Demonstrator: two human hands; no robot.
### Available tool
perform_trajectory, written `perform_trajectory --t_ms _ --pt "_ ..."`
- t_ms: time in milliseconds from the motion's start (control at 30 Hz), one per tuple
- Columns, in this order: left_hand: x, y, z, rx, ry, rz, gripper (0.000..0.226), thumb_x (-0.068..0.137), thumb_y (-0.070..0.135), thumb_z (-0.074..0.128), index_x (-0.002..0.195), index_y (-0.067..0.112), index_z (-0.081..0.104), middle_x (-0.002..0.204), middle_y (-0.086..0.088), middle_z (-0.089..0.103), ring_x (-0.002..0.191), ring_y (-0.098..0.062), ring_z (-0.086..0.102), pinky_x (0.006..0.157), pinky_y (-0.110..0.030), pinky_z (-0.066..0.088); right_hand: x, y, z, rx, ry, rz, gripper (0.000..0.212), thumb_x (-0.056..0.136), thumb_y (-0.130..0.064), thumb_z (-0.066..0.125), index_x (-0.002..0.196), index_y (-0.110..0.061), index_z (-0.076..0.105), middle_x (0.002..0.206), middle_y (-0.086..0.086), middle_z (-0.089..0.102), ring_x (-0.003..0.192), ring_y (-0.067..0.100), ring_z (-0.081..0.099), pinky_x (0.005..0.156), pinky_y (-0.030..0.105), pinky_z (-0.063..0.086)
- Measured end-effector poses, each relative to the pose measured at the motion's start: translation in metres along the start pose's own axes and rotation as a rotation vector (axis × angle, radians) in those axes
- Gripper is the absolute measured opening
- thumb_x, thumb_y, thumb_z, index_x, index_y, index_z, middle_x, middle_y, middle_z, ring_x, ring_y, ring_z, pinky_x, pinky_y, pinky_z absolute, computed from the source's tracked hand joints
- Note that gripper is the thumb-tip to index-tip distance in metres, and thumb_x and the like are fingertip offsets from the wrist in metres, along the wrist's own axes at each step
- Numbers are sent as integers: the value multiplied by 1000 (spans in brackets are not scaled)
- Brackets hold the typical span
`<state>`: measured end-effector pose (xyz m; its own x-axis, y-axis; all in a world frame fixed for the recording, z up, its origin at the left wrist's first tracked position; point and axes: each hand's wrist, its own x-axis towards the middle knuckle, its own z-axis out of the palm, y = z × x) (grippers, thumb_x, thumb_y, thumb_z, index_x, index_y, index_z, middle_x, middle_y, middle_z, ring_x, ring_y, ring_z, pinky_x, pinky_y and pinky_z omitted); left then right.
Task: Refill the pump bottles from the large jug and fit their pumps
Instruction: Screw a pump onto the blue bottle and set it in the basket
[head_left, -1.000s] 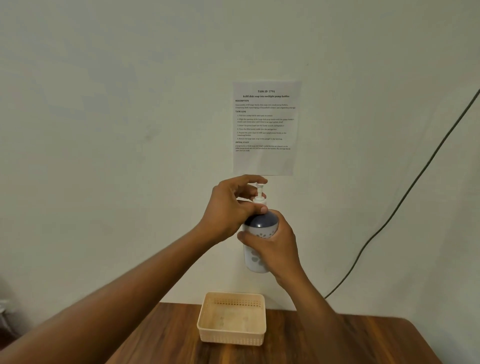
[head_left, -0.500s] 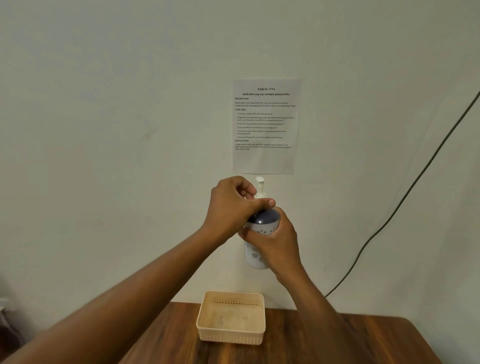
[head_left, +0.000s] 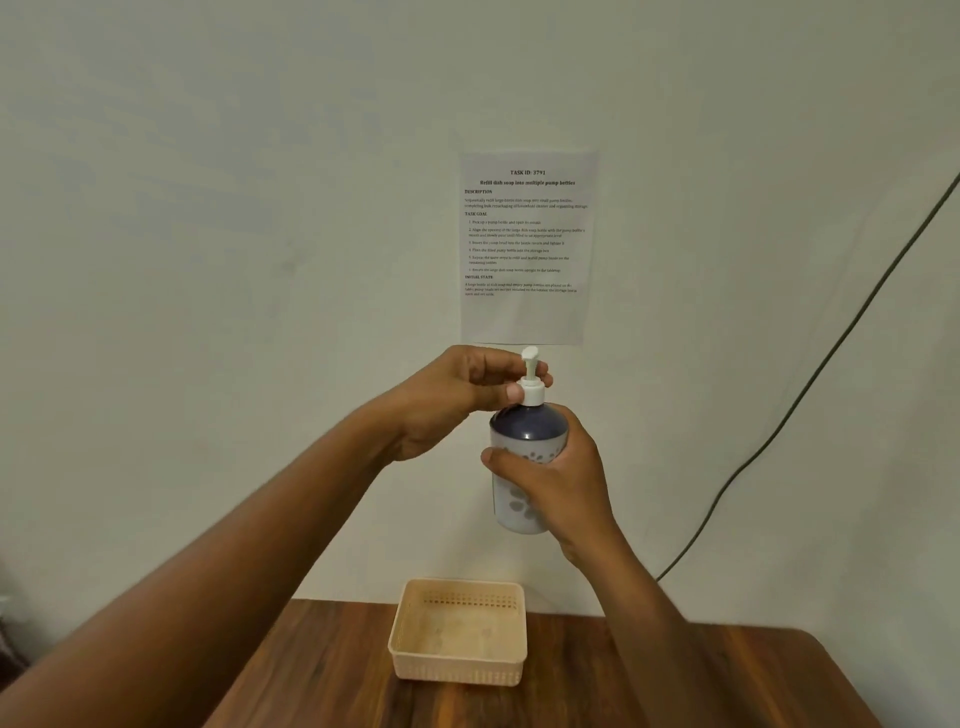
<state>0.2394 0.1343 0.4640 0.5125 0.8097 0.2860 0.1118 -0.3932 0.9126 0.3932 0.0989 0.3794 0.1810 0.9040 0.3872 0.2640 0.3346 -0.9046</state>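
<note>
I hold a pump bottle (head_left: 519, 499) upright in the air in front of the wall; its body is white with grey spots and its shoulder is dark blue. My right hand (head_left: 558, 475) wraps around the bottle's body. A white pump (head_left: 531, 379) stands in the bottle's neck, and my left hand (head_left: 457, 397) pinches the pump's collar between thumb and fingers. The large jug is not in view.
A cream plastic basket (head_left: 460, 670) with nothing in it sits on the wooden table (head_left: 727, 680) below the bottle. A printed task sheet (head_left: 527, 244) hangs on the wall behind. A dark cable (head_left: 810, 384) runs diagonally down the wall at the right.
My left hand has shifted its grip around the pump collar, fingers uncurled from over the top, so the pump head now shows clearly. The bottle stays at about the same height.
</note>
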Motion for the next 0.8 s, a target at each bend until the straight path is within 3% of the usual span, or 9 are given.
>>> perform_trajectory --t_ms 133,200,300,367,467,600,667,733,800 --pt "1 -9 21 43 347 43 29 74 27 93 94 18 73 87 1 74 83 -13 71 73 -20 58 3 0 2 -46 19 -25 69 72 -39 87 129 -30 49 119 -7 62 103 15 62 90 32 55" --pt "1 -11 26 3 377 67 32 68 20 96 87 15 72 79 -3 71 73 -12 68 66 -17 56 3 -2 2 -48 26 -40 65 70 -39 88 123 -33 50 110 -12 63 96 11 62 82 25 54" --pt "1 -9 20 15 323 63 23 77 15 90 96 11 78 94 -4 79 88 -16 75 77 -21 59 1 0 -2 -16 11 -36 68 69 -37 89 126 -30 53 112 -10 65 98 13 64 84 33 59" --pt "2 -7 12 51 195 65 15 89 14 80 103 16 81 108 3 80 105 -13 73 88 -23 59 1 1 -3 -4 -1 -28 72 71 -35 89 131 -28 51 118 -5 64 102 17 64 89 41 59" --pt "4 -7 6 7 8 38 23 101 8 62 116 13 78 118 5 78 112 -8 71 85 -14 56 1 1 -3 12 -5 -23 74 73 -33 88 134 -27 49 121 -3 63 104 19 63 92 43 57" --pt "3 -10 3 -100 -100 2 31 105 5 53 133 7 67 127 -3 75 120 -13 70 91 -16 54 1 4 -4 29 0 -24 75 71 -33 90 134 -29 49 120 -4 63 102 18 64 90 40 58" --pt "2 -13 8 -109 -23 8 30 100 13 64 130 12 68 122 2 77 115 -11 72 88 -17 55 3 6 -3 12 15 -34 68 70 -36 89 126 -33 50 115 -9 63 96 13 64 83 31 58" --pt "2 -12 17 -25 194 36 26 88 26 81 111 17 74 103 5 80 96 -7 75 80 -19 56 5 7 -1 -20 33 -38 66 71 -40 88 123 -38 47 113 -14 59 93 9 61 79 21 52" --pt "3 -13 26 92 382 76 32 75 32 91 94 14 73 87 1 76 77 -6 71 70 -17 56 6 9 2 -60 40 -37 68 73 -43 86 129 -35 47 117 -13 58 97 8 58 84 21 47"
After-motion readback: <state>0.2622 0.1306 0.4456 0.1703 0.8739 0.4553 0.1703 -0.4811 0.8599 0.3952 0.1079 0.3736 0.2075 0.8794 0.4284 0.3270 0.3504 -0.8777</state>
